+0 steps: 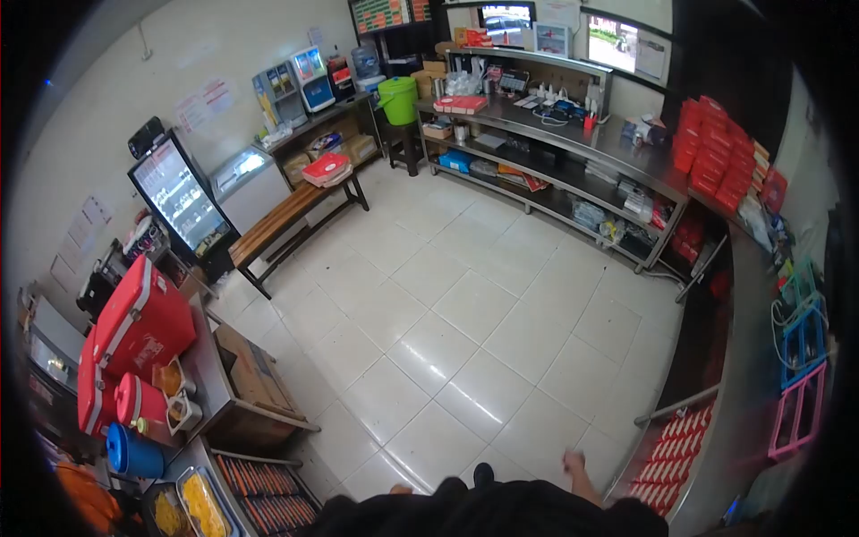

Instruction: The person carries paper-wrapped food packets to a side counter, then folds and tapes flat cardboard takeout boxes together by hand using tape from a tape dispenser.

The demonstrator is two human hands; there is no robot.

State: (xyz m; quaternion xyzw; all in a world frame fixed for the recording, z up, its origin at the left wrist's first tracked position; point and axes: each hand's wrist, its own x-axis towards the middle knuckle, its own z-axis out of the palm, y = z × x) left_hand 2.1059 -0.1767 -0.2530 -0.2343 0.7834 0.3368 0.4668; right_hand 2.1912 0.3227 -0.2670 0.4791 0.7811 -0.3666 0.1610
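My right hand [574, 461] hangs low over the tiled floor [465, 331], to the right of my dark shoe [483, 474]. Its fingers look curled in, and no object shows in them. Nearest to it is the low shelf of red-and-white packets [673, 461] on the right. Only a small part of my left hand [401, 489] shows beside my dark clothing; its fingers are hidden. Neither hand touches any of the furniture.
A wooden bench [291, 224] bears red boxes [326, 168]. At the back stands a steel counter [537, 125] with shelves; a green bucket [397, 100] is beside it. Red boxes [716, 148] are stacked right. Red coolers [148, 322] and food trays [204, 506] line the left.
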